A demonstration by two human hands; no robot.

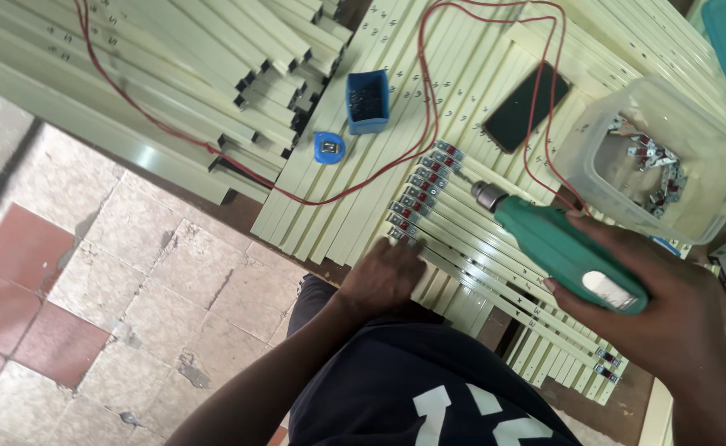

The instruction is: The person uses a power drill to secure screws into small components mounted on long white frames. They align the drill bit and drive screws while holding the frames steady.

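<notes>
While the right hand point(668, 310) has its fingers wrapped tight around a green drill point(565, 248), the left hand point(383, 277) sits palm down on the near ends of a row of cream metal strips point(462, 272), fingers curled loosely and lying flat on them, not gripping anything as far as I can see. The drill is tilted so its chuck point(488, 196) points up and left, right over the strips, just beside a neat line of small metal clips point(420, 194) with red bits on them, one fixed at the end of each strip. Can't tell if the tip actually touches a strip or hovers just above.

A red cord point(214, 149) loops from the drill area across the whole pile and off the top edge. Further back on the strips there's a small blue box point(368, 102) of dark screws, a round blue tape measure point(328, 148) just beside it, and a black phone point(526, 106) lying face up. To the right, a clear plastic tub point(656, 161) holds a small heap of the same kind of clips, close to the drill hand. Top left there's a stack of cream metal channels point(173, 74), and below it all a worn tiled floor point(107, 272) in beige and reddish squares.
</notes>
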